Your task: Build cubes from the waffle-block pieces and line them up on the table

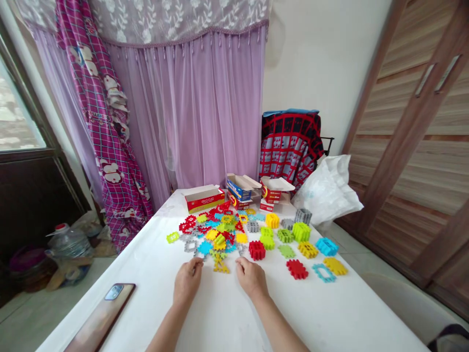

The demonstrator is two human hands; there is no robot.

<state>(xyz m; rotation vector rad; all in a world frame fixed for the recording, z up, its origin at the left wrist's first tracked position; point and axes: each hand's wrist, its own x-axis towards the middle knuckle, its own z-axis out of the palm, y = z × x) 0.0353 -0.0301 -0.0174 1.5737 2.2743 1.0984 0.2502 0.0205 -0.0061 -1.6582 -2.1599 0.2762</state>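
Note:
My left hand (pixel 188 279) rests on the white table with its fingers curled closed, just in front of a blue piece (pixel 204 247) and some grey pieces (pixel 190 245). Across from it, my right hand (pixel 251 277) is also curled, thumb against the fingers, near a grey piece at the pile's edge. Whether either hand pinches something small cannot be made out. Between the hands lie yellow pieces (pixel 221 264) at the front of a mixed pile of toothed plastic pieces. To the right stand sorted stacks, among them a red stack (pixel 257 250) and a green stack (pixel 301 232).
Open cardboard boxes (pixel 205 199) stand at the back of the white table (pixel 146 274). A phone (pixel 100 318) lies at the front left. Beyond the right edge are a white bag (pixel 324 190) and a cloth-covered chair (pixel 289 142). Flat red, blue and yellow pieces lie at the right.

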